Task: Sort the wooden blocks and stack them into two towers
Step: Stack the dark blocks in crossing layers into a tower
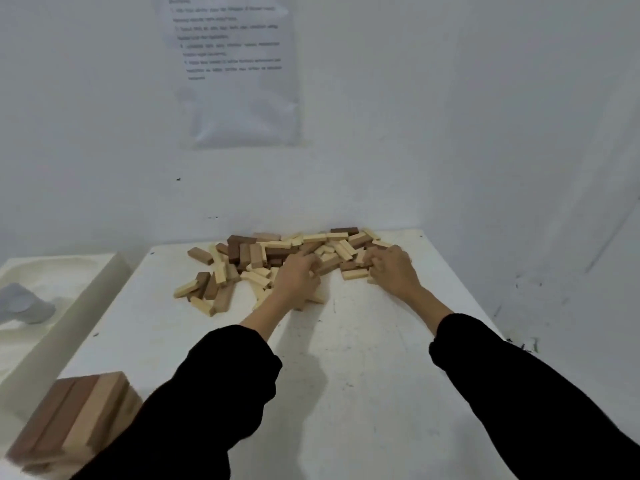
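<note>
A loose pile of wooden blocks (273, 252), pale and dark brown mixed, lies along the far edge of the white table (363, 358). Both arms reach into it. My left hand (298, 275) sits in the middle of the pile with fingers curled down among the blocks. My right hand (391, 270) is at the pile's right side, its fingers curled around pale blocks. Which blocks each hand grips is hidden by the fingers. A short stack of brown blocks (72, 420) stands at the near left corner.
A white moulded foam tray (52, 282) holding a grey object (24, 304) sits left of the table. White walls close in behind and to the right, with a printed sheet (235, 71) taped on the back wall.
</note>
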`<state>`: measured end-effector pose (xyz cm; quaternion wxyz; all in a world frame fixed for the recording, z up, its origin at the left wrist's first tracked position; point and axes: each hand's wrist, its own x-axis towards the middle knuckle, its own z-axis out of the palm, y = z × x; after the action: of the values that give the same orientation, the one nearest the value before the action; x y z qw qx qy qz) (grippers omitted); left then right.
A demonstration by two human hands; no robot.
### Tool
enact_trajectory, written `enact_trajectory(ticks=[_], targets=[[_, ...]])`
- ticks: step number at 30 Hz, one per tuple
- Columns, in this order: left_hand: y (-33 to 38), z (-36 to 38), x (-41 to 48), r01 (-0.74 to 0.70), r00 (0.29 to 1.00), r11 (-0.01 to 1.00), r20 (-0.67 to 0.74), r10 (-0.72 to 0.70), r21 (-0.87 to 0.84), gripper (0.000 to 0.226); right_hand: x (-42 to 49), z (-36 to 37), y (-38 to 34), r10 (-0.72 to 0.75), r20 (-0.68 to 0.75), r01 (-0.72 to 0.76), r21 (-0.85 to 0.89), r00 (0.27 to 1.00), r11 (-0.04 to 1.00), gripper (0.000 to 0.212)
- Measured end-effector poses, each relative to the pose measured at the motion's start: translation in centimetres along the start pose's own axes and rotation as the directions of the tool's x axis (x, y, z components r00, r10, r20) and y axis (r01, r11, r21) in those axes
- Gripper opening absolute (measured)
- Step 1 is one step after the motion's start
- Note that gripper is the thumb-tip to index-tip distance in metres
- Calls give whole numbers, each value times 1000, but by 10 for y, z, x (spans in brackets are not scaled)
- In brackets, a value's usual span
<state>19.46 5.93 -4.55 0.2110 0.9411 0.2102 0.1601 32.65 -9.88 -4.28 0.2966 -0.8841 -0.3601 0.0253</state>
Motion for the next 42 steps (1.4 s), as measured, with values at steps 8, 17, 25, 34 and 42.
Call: enact_trajectory(ticks=[8,17,25,34,42], targets=[[4,31,38,-25,996,996,-81,32,85,30,26,15,23,126,-117,-103,186,985,977,23],[-2,33,42,-23,997,967,-66,40,253,32,30,7,9,-69,-108,91,218,992,972,38],[-3,20,30,-30,977,965,-197,84,262,28,46,10,19,-18,125,35,-132,992,991,35],[13,-1,-8,-114,972,988,-219,90,-100,23,37,5,11,-39,86,66,-337,995,939,30],[16,-22,-46,-88,973,981,-225,47,-175,26,-5,-13,7,-168,-335,29,-381,927,924,31]])
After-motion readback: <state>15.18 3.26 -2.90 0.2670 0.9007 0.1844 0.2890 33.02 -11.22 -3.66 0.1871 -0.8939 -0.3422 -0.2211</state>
